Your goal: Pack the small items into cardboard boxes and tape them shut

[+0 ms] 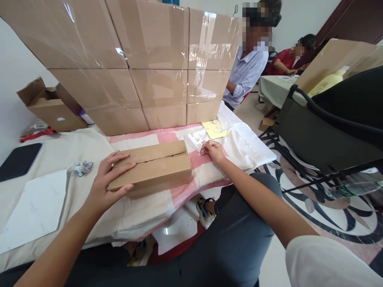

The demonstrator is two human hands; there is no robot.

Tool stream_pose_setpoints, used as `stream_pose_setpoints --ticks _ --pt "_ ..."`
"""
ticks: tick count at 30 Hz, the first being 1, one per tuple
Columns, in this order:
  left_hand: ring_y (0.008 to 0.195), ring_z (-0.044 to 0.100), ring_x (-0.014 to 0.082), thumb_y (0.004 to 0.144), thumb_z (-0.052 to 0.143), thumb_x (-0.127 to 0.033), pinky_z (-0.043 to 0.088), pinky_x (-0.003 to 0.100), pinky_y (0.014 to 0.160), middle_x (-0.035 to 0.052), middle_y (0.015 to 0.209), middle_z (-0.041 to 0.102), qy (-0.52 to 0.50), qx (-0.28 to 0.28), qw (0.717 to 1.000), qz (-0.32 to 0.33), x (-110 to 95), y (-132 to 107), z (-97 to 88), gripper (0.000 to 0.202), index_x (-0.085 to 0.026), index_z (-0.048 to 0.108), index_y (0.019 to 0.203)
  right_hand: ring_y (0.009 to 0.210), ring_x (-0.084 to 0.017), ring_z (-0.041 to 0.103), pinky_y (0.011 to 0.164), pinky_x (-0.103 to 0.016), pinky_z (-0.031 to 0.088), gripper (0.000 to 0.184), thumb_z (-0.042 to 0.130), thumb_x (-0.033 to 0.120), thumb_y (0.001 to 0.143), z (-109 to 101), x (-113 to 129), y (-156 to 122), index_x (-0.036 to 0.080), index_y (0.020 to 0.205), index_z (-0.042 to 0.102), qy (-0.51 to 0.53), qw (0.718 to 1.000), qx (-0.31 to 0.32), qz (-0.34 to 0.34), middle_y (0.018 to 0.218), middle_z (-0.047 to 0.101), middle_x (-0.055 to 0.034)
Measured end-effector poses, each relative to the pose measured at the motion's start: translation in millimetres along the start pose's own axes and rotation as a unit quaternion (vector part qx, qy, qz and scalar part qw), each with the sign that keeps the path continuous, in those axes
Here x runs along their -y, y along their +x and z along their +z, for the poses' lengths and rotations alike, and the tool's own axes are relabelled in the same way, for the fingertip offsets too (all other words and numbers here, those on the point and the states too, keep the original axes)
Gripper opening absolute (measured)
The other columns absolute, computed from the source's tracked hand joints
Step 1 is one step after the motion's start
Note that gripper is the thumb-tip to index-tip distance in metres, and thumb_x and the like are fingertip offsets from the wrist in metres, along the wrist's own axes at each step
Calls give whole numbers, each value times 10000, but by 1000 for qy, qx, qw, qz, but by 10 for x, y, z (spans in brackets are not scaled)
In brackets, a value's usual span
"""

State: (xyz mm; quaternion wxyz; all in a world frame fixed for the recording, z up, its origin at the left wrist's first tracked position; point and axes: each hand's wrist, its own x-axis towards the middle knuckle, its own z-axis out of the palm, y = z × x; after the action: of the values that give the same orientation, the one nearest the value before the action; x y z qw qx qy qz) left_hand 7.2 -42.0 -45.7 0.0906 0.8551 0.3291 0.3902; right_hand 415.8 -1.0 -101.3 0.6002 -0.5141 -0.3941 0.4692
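A closed brown cardboard box [157, 165] lies on the cloth-covered table [125, 215] in front of me. My left hand [106, 183] grips its left end, fingers over the top and thumb at the front. My right hand [213, 152] rests on the table right of the box, fingers pinched together on something small I cannot make out, beside a small white box [195, 139]. Beyond it lies a yellow card [214, 129] with several small pieces on it.
A wall of taped cardboard boxes [143, 63] stands behind. An open carton [49, 105], a dark tablet [18, 161], a white sheet [32, 209] and crumpled small pieces [81, 167] lie left. Two people sit at back right. A dark bag [329, 127] stands right.
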Motion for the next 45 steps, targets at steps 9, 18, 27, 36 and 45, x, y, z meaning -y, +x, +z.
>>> stream_pose_setpoints --ticks 9,18,27,36,45 --pt "1449 390 432 911 597 -354 260 691 1251 109 1442 537 -26 -48 998 -34 -170 5 68 372 -266 698 1258 490 -120 612 497 -240 525 371 791 357 713 -44 -60 40 204 539 502 16 1000 14 -8 560 657 -10" --pt "1444 411 423 934 579 -358 294 645 1251 137 1430 546 -3 -50 999 -19 -132 0 81 363 -185 707 1227 465 -123 604 489 -242 513 320 768 328 736 -58 -84 56 194 543 550 15 1000 19 -13 536 653 -18" --pt "1435 428 391 911 687 -251 346 671 1202 112 1456 523 45 -38 998 39 24 -40 68 402 -265 629 1309 494 -102 606 496 -222 506 381 797 337 700 -69 -134 65 200 519 490 32 999 17 -37 594 662 -4" --pt "1427 432 382 908 693 -260 327 669 1212 115 1463 517 31 -35 998 43 18 -2 77 430 -265 621 1331 506 -102 610 486 -225 502 468 800 293 684 -53 -105 49 208 490 383 48 998 15 -44 632 656 5" --pt "1432 427 368 917 679 -310 319 661 1222 97 1470 515 30 -41 998 41 9 -22 66 436 -303 620 1349 502 -102 609 492 -229 525 437 810 306 694 -58 -86 40 204 504 430 39 998 19 -37 634 659 -1"
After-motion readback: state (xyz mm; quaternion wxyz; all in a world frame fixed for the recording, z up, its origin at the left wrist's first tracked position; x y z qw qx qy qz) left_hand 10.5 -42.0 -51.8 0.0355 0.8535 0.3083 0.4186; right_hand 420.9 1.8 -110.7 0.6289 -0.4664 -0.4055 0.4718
